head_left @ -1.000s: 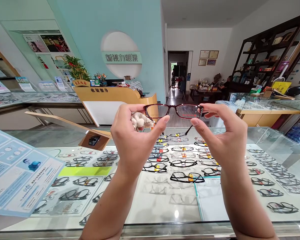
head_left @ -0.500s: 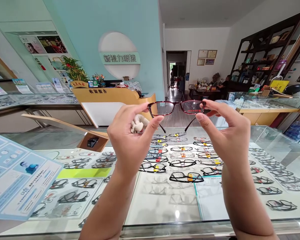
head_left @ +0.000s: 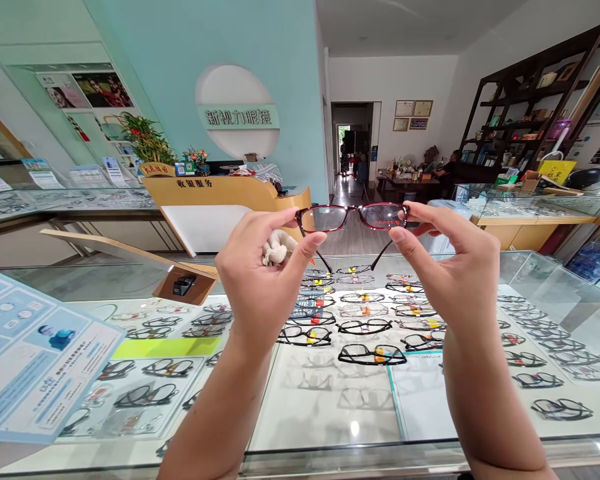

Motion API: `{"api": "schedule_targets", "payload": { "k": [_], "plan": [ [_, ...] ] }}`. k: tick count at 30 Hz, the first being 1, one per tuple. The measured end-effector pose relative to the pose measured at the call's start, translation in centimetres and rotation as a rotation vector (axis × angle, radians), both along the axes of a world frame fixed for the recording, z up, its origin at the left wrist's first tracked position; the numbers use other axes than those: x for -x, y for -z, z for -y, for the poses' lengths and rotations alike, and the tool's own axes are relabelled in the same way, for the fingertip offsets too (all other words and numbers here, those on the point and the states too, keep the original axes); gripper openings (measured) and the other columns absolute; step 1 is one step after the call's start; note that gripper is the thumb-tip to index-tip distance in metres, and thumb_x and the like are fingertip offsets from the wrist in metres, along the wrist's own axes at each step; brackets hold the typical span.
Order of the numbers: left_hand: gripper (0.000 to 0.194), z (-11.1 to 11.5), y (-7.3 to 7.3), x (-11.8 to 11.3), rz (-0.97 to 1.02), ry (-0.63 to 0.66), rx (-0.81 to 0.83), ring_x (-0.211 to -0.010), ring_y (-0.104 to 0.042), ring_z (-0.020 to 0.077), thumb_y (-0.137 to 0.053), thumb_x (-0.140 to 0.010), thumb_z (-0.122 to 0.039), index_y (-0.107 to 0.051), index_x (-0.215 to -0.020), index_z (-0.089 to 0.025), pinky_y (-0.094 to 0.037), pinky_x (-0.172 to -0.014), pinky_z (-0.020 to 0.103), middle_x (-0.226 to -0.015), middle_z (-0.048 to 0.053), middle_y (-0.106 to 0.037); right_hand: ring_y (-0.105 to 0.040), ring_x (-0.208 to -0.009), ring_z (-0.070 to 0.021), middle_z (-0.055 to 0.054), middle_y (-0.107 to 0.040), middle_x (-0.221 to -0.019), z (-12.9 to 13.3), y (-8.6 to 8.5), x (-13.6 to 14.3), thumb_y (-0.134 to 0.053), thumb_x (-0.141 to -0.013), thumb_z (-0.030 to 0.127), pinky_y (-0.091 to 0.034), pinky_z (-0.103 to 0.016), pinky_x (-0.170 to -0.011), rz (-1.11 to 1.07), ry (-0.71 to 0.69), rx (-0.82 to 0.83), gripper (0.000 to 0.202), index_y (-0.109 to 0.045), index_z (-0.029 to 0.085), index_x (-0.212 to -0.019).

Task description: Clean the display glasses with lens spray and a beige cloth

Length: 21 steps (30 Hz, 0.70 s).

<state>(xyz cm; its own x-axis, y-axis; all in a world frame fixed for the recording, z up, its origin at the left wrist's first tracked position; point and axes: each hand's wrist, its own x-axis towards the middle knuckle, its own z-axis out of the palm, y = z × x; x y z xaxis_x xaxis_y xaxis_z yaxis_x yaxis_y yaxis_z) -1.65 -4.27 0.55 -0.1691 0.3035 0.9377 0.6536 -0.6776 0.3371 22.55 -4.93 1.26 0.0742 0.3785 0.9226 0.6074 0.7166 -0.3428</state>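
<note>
- Both hands are up at about chest height over a glass display table (head_left: 330, 417), holding a pair of dark red glasses (head_left: 353, 217) between them.
- The left hand (head_left: 260, 277) pinches the left end of the frame between thumb and index finger. It also has a crumpled whitish cloth (head_left: 276, 245) tucked against the palm under the other curled fingers.
- The right hand (head_left: 453, 267) does the same on the other end, thumb underneath and index finger on top, closed on the frame's corner.
- The glasses sit level and front-on to the camera, lenses facing away, with both temples unfolded and angling down toward the person. There's some reddish lettering on the right lens, too small to read.
- The glasses are in the air, well above the table and not touching it.
- Under the glass there are rows and rows of display frames (head_left: 373, 354), mostly black ones, some with little yellow or orange tags.
- A blue and white leaflet (head_left: 35, 363) sits at the left edge, and a yellow-green card (head_left: 167, 347) lies inside the case near it.
- Further back there's a wooden cashier desk (head_left: 220, 197) in front of a teal wall, and dark shelving (head_left: 535, 100) off to the right.
</note>
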Motion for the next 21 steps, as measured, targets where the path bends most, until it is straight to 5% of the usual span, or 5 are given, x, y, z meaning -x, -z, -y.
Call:
{"api": "schedule_targets", "payload": {
  "k": [21],
  "plan": [
    [0.038,-0.62,-0.02,0.15,0.010,0.007,0.026,-0.091,-0.073,0.0241,-0.088,-0.092,-0.058,-0.081,-0.118,-0.031,-0.060,-0.081,0.043,-0.103,0.006,-0.079,-0.080,-0.090,-0.0254,-0.007,-0.088,-0.110,-0.25,0.07,-0.06,-0.081,-0.099,0.042,-0.062,-0.046,-0.083,0.049,0.052,-0.016,0.030,-0.083,0.028,-0.125]
  ]
}}
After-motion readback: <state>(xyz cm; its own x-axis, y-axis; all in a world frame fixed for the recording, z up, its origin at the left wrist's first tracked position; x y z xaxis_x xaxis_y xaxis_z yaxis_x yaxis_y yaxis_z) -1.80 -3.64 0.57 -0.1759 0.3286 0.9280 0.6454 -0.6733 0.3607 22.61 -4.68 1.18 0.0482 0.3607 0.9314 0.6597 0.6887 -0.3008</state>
